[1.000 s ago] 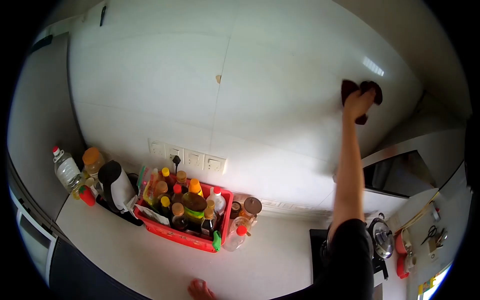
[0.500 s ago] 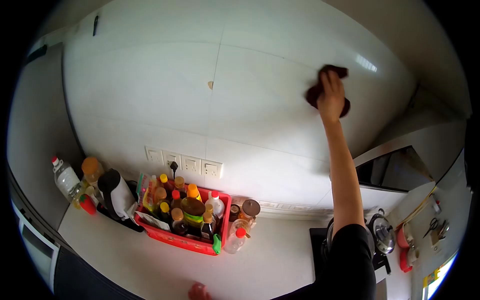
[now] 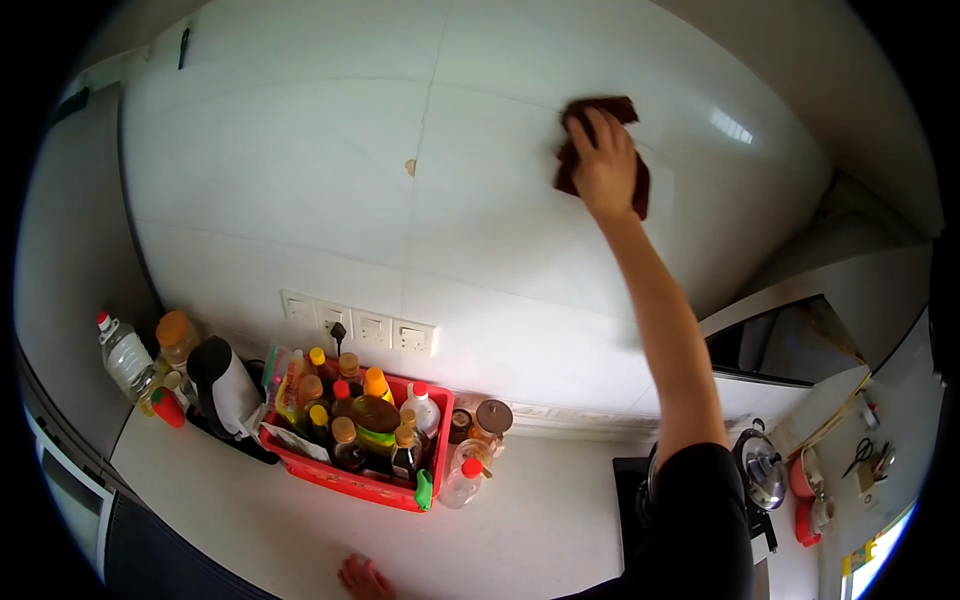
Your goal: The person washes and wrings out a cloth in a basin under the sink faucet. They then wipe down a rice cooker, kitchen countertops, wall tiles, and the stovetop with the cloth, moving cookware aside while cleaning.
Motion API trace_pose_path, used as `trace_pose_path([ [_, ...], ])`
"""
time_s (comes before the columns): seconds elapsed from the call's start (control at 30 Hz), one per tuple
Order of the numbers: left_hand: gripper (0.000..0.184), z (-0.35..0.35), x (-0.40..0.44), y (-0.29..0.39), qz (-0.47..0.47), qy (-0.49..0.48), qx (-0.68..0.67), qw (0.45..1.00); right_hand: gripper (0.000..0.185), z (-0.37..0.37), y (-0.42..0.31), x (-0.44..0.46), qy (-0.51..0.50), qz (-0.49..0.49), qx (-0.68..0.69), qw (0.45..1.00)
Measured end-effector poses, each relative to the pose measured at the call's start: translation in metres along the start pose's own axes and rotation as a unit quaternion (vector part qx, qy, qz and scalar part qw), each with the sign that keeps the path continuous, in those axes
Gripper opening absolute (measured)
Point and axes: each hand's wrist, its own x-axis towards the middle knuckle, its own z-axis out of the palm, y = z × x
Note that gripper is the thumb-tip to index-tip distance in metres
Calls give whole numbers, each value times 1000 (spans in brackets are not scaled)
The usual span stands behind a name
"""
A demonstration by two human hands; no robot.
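Nearest you, your right arm reaches up and forward out of a short black sleeve. At the lower edge of the view, your left hand rests on the pale, smooth countertop, its visible fingers a little apart, with nothing seen in its grasp; the rest of it is cut off.

Beyond that hand, a red plastic basket stands packed with upright sauce bottles and packets. Just to its right is a clear plastic bottle with a red cap, and behind that a clear jar with a brown lid. A white-and-black kettle stands left of the basket. Well over to the right, a shiny metal pot lid shows beside your sleeve.

Farther back, a row of white socket plates sits above the basket on the glossy white tiled wall. High on that wall, your right hand is closed over a dark red cloth, fingers bent, holding it against the tiles; its edges stick out around your hand.
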Motion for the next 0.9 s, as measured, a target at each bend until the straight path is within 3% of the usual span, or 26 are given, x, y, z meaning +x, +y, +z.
trace_pose_path([
  [0.17,35,-5,-1,-1,-12,-17,-7,1000,38,21,-35,26,10,-37,49,998],
  [0.27,36,-5,1,0,-18,-22,-5,1000,39,-8,21,-9,-39,-36,54,997],
  [0.37,38,-3,-1,1,-7,-4,0,1000,38,-34,110,-67,-11,16,-93,996],
  [0.4,38,-3,-2,0,-3,6,4,1000,41,-34,147,-83,18,61,-88,994],
  [0.47,38,-6,4,4,-11,-6,8,1000,40,-31,162,-70,119,228,-219,941],
  [0.53,39,-8,2,4,-12,-20,15,1000,39,-14,135,-22,100,356,-272,888],
  [0.57,39,-8,2,4,-13,-21,20,999,36,9,135,-6,54,293,-296,908],
  [0.63,38,-3,5,2,-10,-11,27,1000,36,53,69,62,208,138,-80,965],
  [0.67,38,0,0,-1,-4,-7,29,1000,34,63,24,95,165,93,-96,977],
  [0.77,38,4,-2,-6,1,-5,5,1000,29,107,-120,160,149,48,72,985],
  [0.87,35,5,-1,-6,7,-4,-6,1000,36,137,-218,145,3,-173,160,972],
  [0.9,34,6,-3,-9,10,-4,-5,1000,36,123,-222,132,-20,-189,187,964],
])
